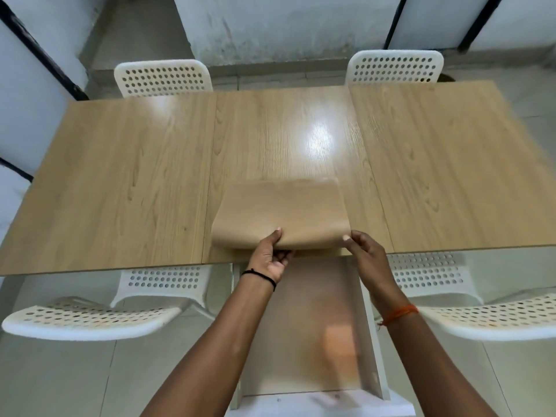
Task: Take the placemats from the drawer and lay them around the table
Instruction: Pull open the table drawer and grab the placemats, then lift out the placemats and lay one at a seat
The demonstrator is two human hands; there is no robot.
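Note:
A stack of tan placemats (pixel 281 213) lies on the near middle of the wooden table (pixel 120 176), its front edge curling over the table's rim. My left hand (pixel 270 255) pinches that front edge from below and above. My right hand (pixel 365 251) touches the stack's right front corner with its fingertips. Below the hands, the white drawer (pixel 371 341) is pulled out from under the table; its bottom looks bare.
Two white perforated chairs (pixel 164 78) (pixel 394 67) stand at the far side. Two more (pixel 90 317) (pixel 493 314) flank the drawer on my side. A grey wall and tiled floor lie beyond the table.

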